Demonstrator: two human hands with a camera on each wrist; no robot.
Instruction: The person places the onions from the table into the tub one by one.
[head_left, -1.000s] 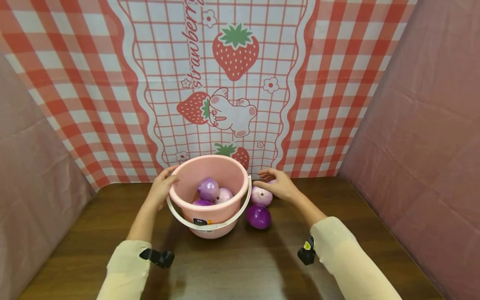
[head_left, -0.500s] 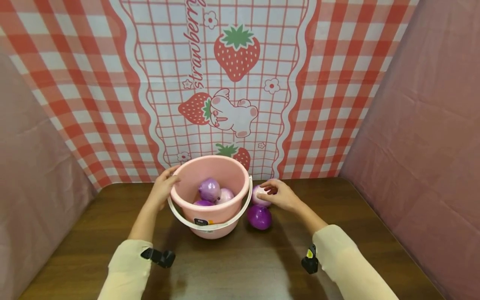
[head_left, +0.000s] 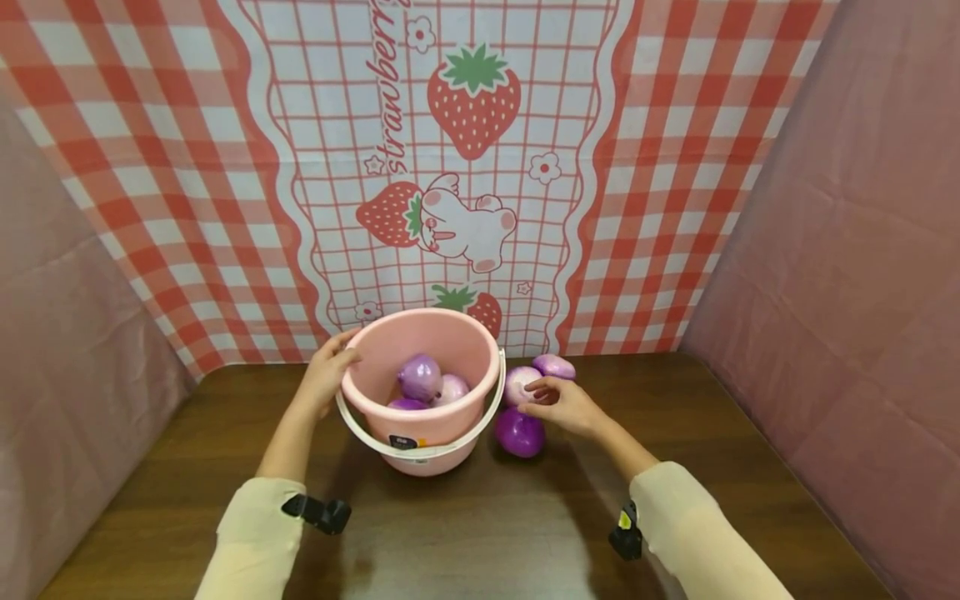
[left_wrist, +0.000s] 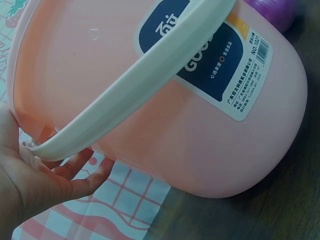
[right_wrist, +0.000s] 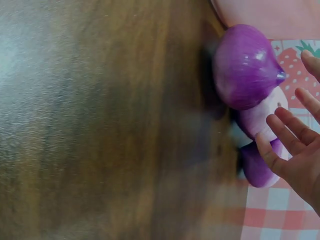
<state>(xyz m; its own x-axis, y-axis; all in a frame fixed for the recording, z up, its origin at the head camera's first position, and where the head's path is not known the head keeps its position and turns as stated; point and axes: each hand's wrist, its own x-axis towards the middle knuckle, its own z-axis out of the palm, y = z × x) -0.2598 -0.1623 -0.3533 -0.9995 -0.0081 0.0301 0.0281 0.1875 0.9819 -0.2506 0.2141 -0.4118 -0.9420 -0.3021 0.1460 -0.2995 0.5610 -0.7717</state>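
Note:
A pink bucket (head_left: 435,425) with a white handle (left_wrist: 135,85) stands on the table, holding several purple onions (head_left: 420,377). At its left rim my left hand (head_left: 327,379) grips the edge, thumb over the rim and fingers against the outer wall in the left wrist view (left_wrist: 45,185). To the right of the bucket sit a dark purple onion (right_wrist: 247,67), a pale onion (head_left: 521,386) and another purple-and-white onion (head_left: 555,367). My right hand (head_left: 566,407) hovers by them with spread, slightly bent fingers, holding nothing; the right wrist view shows its palm (right_wrist: 302,165).
The brown wooden table (head_left: 480,533) runs up to a red-and-white checked strawberry cloth (head_left: 652,208) hanging behind. Pink cloth (head_left: 840,292) hangs at both sides. A black wrist camera (head_left: 626,533) is worn on each forearm.
My right hand has come down and slightly toward me, from above the pale onion to near the dark purple one, uncovering the rear onion. The left hand and bucket stay put.

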